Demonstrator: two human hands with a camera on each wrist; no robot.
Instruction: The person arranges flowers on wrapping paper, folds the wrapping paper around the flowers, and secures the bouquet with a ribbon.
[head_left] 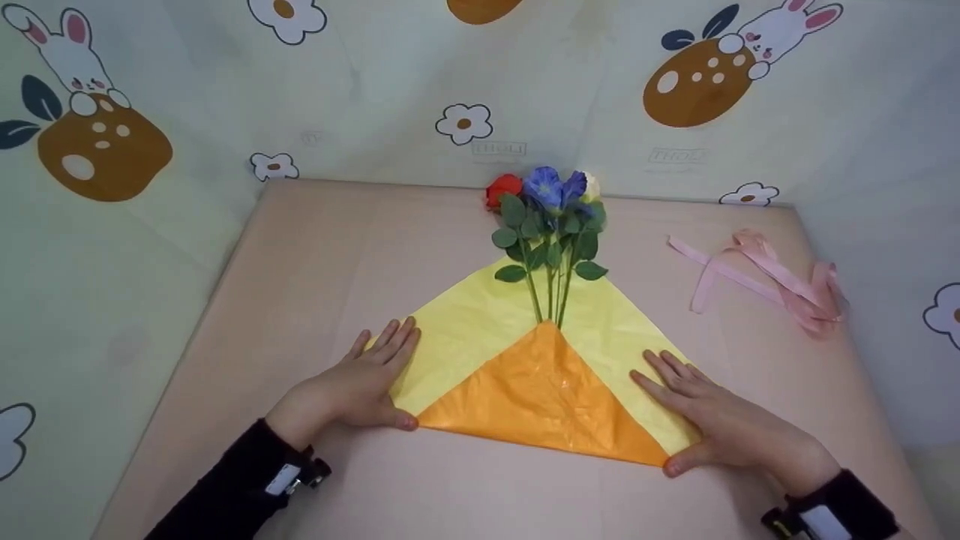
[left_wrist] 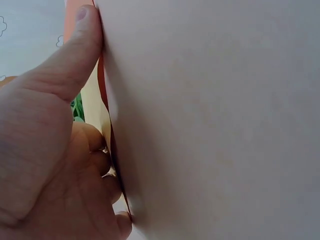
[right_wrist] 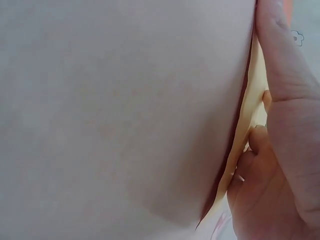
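Note:
A sheet of wrapping paper lies on the table, its yellow side facing up and its orange flap folded upward to a point. Artificial flowers rest on it: a red one, blue ones and a pale one partly hidden. The flap covers their lower stems. On the paper's left corner my left hand rests with spread, fairly straight fingers, thumb at the fold's end. My right hand presses the right corner likewise, thumb at the fold. Both wrist views show fingers along the paper's edge.
A loose pink ribbon lies tangled at the table's right side. The pale pinkish table meets a wall covering printed with rabbits and flowers. The blooms reach past the table's far edge.

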